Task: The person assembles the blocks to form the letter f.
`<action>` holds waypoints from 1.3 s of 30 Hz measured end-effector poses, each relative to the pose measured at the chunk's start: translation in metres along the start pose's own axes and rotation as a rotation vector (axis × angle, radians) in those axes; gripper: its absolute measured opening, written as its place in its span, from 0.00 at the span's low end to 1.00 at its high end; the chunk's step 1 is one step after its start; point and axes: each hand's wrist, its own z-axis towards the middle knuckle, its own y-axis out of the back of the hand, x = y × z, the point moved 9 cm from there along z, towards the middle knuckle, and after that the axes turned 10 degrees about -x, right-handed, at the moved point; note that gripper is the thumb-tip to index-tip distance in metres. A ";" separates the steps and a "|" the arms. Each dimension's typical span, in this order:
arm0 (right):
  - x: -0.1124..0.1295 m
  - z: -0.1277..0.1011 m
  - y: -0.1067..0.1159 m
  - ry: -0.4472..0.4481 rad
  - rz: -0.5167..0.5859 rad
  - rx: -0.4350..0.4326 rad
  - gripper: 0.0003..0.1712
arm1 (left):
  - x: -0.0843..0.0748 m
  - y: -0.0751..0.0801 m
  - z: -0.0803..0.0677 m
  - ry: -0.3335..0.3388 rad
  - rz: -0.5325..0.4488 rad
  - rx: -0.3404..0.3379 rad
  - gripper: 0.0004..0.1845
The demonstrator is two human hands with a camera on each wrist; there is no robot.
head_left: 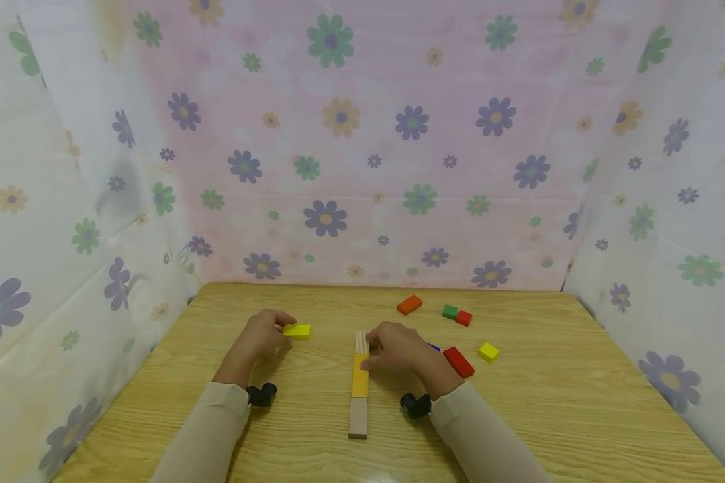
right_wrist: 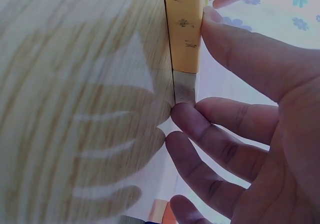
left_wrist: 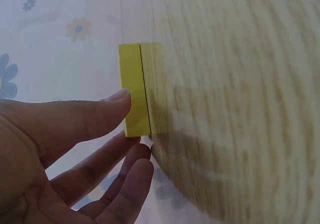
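Left hand (head_left: 260, 337), right hand (head_left: 399, 349) seemingly pinching.

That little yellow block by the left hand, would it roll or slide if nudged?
The yellow block looks flat-sided and boxy, so it would likely slide rather than roll. It seems rigid and small, probably light. The left hand touches it with fingertips; the smooth wooden table may let it slip easily.

Row of three blocks (head_left: 359, 386) lies mid-table (head_left: 550, 416), running front to back. Small block (head_left: 297, 331) to its left at left hand (head_left: 260, 337); right hand (head_left: 399, 349) on row's far end. Loose blocks (head_left: 459, 315) right & behind.
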 end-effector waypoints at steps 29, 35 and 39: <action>-0.001 0.002 0.000 0.016 -0.009 0.000 0.19 | -0.003 -0.002 0.006 -0.056 0.114 -0.044 0.19; 0.000 0.000 0.002 0.003 -0.001 -0.004 0.20 | -0.010 -0.005 0.007 -0.062 0.107 -0.045 0.19; 0.000 0.000 0.001 0.002 -0.006 0.006 0.19 | -0.015 -0.007 0.007 -0.077 0.104 -0.042 0.18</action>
